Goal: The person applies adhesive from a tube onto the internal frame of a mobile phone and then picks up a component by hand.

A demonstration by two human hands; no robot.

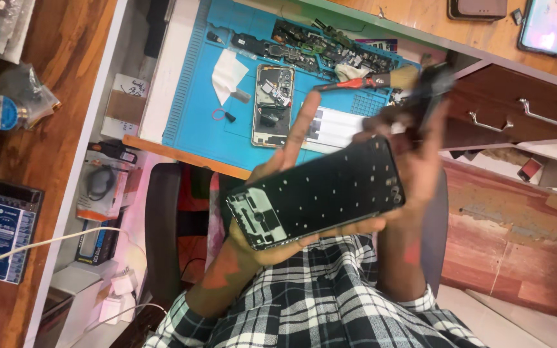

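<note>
Two hands: both raised above the lap, meeting at one dark phone frame.
Phone frame (317, 196): black, held near the middle of the scene, long side running left to right, inner face up with its bare metal section at the left end.
Left hand (289, 145): under the frame, palm cradling the near edge and fingers spread up behind the far edge. This probably keeps the flat face steady and open to view.
Right hand (420, 148): at the frame's right end, touching it. Fingers curl around a dark object (430, 87), too blurred to identify.
Blue mat (195, 96): on the bench beyond the hands, likely there to keep small parts from straying.
Opened phone (273, 106): flat on the mat, insides exposed, just beyond the left fingertips.
Red-handled tool (349, 84): on the mat, right of the opened phone.
White cloth (227, 74): crumpled on the mat, left of the opened phone.
Loose parts (317, 48): lined along the mat's far edge.
Drawer (523, 113): brown, metal handles, far right.
</note>
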